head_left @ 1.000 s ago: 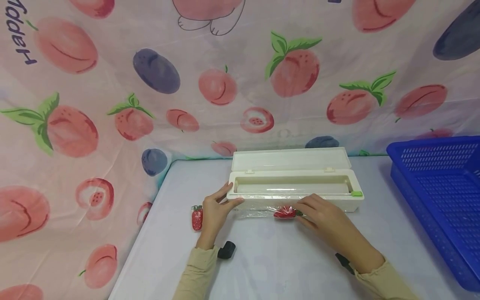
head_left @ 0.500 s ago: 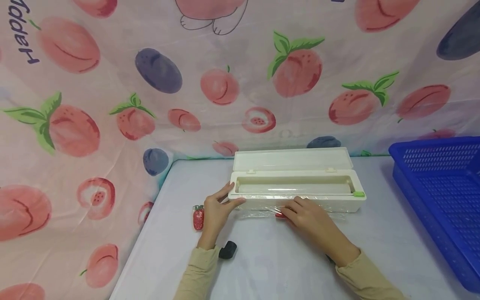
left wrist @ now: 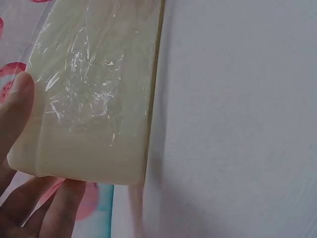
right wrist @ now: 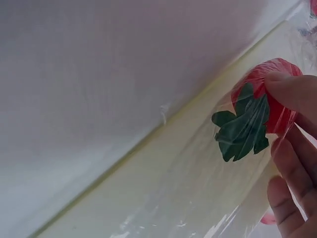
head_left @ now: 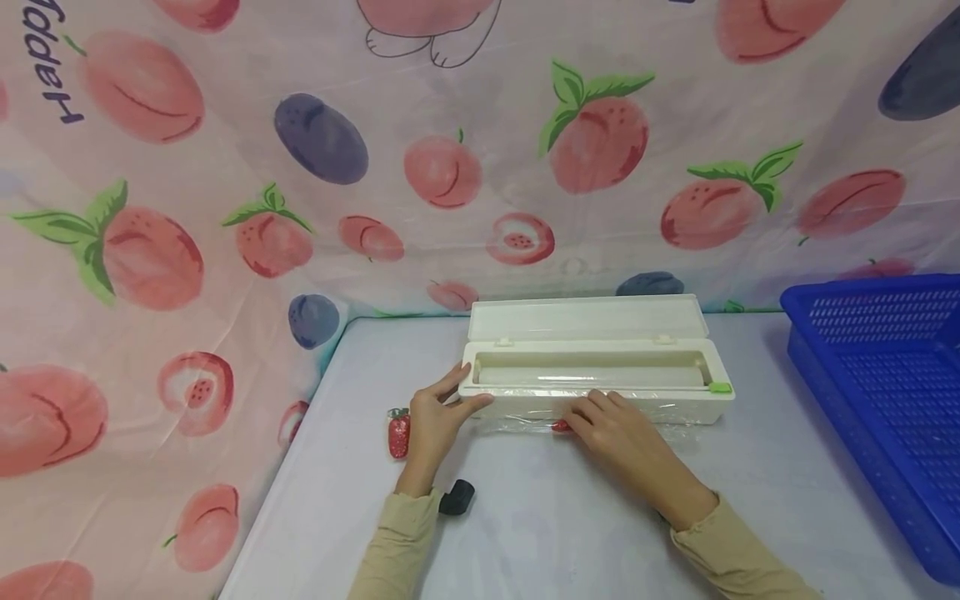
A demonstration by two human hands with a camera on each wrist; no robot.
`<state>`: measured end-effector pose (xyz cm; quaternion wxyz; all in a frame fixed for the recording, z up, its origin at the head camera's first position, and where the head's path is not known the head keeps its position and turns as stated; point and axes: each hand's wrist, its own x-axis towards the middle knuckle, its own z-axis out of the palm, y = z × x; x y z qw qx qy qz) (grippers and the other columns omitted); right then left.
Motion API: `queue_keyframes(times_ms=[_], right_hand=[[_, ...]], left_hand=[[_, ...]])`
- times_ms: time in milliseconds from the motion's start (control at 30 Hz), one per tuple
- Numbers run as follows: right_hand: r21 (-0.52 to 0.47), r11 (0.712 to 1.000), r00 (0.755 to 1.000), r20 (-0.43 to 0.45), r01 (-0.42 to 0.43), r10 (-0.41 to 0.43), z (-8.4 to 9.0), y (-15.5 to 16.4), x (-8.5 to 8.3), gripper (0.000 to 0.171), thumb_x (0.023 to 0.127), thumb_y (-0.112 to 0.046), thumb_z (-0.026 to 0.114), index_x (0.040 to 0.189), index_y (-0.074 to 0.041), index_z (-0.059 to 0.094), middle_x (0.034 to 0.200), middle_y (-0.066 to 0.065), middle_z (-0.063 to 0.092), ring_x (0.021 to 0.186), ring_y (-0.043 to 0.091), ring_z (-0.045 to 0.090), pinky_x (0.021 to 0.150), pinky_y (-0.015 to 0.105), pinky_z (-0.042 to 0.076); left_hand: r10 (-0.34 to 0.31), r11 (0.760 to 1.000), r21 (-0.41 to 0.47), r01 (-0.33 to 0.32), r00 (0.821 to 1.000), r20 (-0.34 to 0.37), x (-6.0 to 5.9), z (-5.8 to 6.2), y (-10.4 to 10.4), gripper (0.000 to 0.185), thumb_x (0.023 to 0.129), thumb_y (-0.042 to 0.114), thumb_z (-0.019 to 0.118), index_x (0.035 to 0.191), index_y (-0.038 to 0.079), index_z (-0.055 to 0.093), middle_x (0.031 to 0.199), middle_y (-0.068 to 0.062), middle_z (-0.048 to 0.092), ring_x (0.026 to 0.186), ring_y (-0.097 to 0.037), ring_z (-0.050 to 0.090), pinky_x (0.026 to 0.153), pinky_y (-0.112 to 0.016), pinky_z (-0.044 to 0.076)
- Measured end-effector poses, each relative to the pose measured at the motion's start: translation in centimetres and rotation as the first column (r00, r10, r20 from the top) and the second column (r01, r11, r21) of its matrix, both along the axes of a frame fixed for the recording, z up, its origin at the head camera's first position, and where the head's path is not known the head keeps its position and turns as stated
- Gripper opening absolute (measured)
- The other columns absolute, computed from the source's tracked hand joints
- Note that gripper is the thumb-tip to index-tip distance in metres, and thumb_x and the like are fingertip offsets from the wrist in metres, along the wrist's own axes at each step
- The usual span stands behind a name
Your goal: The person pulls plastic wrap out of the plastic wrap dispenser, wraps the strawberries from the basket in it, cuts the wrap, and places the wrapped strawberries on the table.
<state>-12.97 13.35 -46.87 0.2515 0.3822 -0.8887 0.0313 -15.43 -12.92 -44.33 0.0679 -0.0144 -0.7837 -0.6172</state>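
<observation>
There is one cream cling-film dispenser box (head_left: 596, 379), with its lid open, near the far edge of the tabletop (head_left: 570, 525). There are two red strawberry toys: one strawberry toy wrapped in film (head_left: 559, 426) at the front of the box, and one bare strawberry toy (head_left: 398, 433) toward the left edge. One blue plastic basket (head_left: 885, 400) stands at the right edge. One small black object (head_left: 456, 497) lies toward the near edge. Two hands are visible, the left hand (head_left: 433, 419) and the right hand (head_left: 618, 429).

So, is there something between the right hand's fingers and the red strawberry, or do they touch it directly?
Yes. A sheet of clear cling film drawn from the white dispenser box lies over the strawberry. The right hand presses the fruit through this film. The left hand holds the box's left end.
</observation>
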Motion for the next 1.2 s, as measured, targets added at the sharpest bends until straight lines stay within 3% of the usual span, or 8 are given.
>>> queue_keyframes(times_ms=[300, 433, 533, 800, 1000, 1200], right_hand=[[-0.158, 0.987, 0.992, 0.111, -0.042, 0.060, -0.1, 0.7, 0.6, 0.036, 0.074, -0.009, 0.086, 0.107, -0.005, 0.072, 0.107, 0.008, 0.067, 0.099, 0.025, 0.063, 0.087, 0.040, 0.056], [-0.248, 0.968, 0.982, 0.168, -0.038, 0.082, 0.0, 1.0, 1.0, 0.035, 0.074, -0.009, 0.086, 0.106, -0.005, 0.072, 0.109, 0.008, 0.065, 0.102, 0.024, 0.062, 0.088, 0.039, 0.056], [-0.296, 0.955, 0.973, 0.208, -0.033, 0.098, 0.1, 1.3, 1.4, 0.035, 0.074, -0.006, 0.085, 0.106, -0.006, 0.072, 0.109, 0.006, 0.064, 0.102, 0.022, 0.061, 0.087, 0.039, 0.057], [-0.332, 0.939, 0.956, 0.236, -0.092, 0.177, 1.1, 2.1, 1.4, 0.034, 0.072, -0.002, 0.084, 0.103, -0.008, 0.074, 0.104, -0.001, 0.063, 0.098, 0.017, 0.061, 0.082, 0.035, 0.057], [-0.346, 0.927, 0.944, 0.230, -0.148, 0.237, 2.0, 2.3, 1.5, 0.034, 0.070, -0.001, 0.086, 0.101, -0.007, 0.074, 0.102, -0.001, 0.062, 0.094, 0.016, 0.061, 0.079, 0.033, 0.057], [-0.311, 0.942, 0.925, 0.304, -0.127, 0.226, 3.2, 2.5, 2.0, 0.033, 0.071, -0.002, 0.085, 0.102, -0.008, 0.075, 0.101, -0.001, 0.064, 0.092, 0.015, 0.062, 0.076, 0.031, 0.058]], left_hand=[[-0.054, 0.995, -0.081, 0.051, 0.998, -0.034, 0.2, 0.7, 0.0, 0.058, 0.077, 0.002, 0.083, 0.129, -0.010, 0.059, 0.141, -0.024, 0.052, 0.124, -0.035, 0.057, 0.086, -0.030, 0.057], [-0.088, 0.984, -0.158, 0.080, 0.995, -0.043, -0.3, -0.7, -0.5, 0.062, 0.079, 0.011, 0.084, 0.134, -0.005, 0.057, 0.145, -0.020, 0.050, 0.131, -0.030, 0.053, 0.088, -0.034, 0.057], [-0.114, 0.971, -0.210, 0.111, 0.994, -0.002, -0.7, -1.6, -0.9, 0.068, 0.079, 0.020, 0.084, 0.138, 0.002, 0.056, 0.149, -0.014, 0.048, 0.135, -0.025, 0.050, 0.092, -0.033, 0.055], [-0.184, 0.937, -0.295, 0.188, 0.982, 0.041, -0.1, 0.2, -1.3, 0.063, 0.083, 0.025, 0.082, 0.136, 0.001, 0.058, 0.150, -0.015, 0.047, 0.140, -0.028, 0.044, 0.103, -0.045, 0.049], [-0.205, 0.919, -0.332, 0.212, 0.977, 0.056, 0.4, 1.5, -1.7, 0.060, 0.082, 0.027, 0.083, 0.133, 0.004, 0.062, 0.149, -0.017, 0.049, 0.139, -0.028, 0.045, 0.106, -0.044, 0.047], [-0.230, 0.895, -0.370, 0.249, 0.968, 0.097, 0.8, 2.3, -2.0, 0.060, 0.082, 0.033, 0.082, 0.134, 0.010, 0.063, 0.140, -0.004, 0.060, 0.131, -0.029, 0.054, 0.106, -0.045, 0.047]])
